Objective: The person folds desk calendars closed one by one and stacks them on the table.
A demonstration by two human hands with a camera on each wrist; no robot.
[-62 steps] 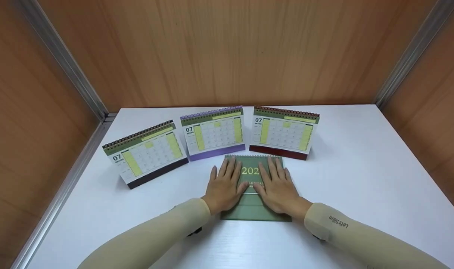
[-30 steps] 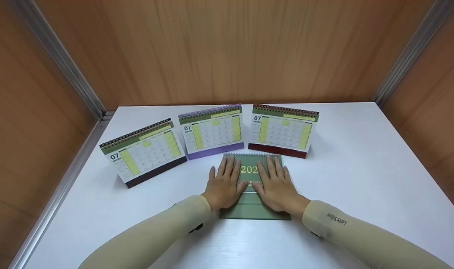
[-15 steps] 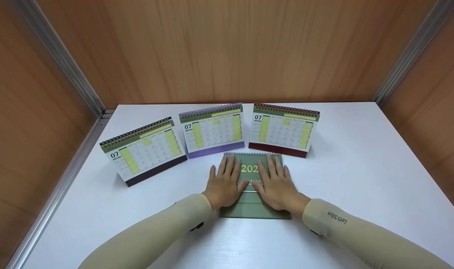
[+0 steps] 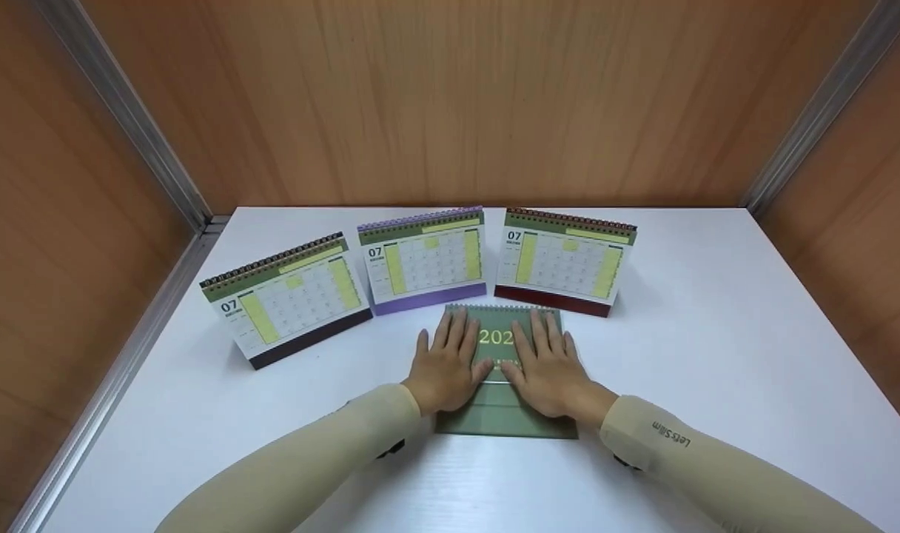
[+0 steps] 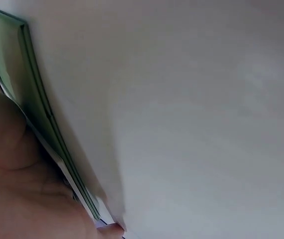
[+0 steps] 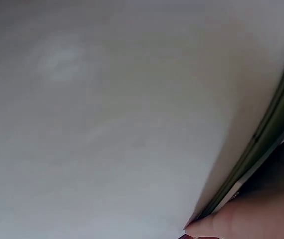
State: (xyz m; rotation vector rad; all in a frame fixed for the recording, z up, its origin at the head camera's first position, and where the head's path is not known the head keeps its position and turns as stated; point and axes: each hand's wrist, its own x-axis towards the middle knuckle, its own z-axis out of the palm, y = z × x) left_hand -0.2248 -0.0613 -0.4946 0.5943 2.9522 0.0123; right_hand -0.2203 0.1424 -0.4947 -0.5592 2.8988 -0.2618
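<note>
A green desk calendar with gold lettering lies flat on the white table, its spiral edge facing away from me. My left hand rests palm down over its left side, fingers straight toward the spiral. Mirroring it, my right hand presses on the right side, thumbs close together near the middle. Part of the gold print is hidden under the right fingers. The left wrist view shows the calendar's layered edge beside the palm; the right wrist view shows the opposite edge.
Behind the hands stand three propped desk calendars showing month 07: one with a black base at left, a purple one in the middle, a dark red one at right. Wood panels enclose the white table.
Both hands stay flat on the green calendar, and the standing calendars keep their places. Only the head view shifts slightly.
</note>
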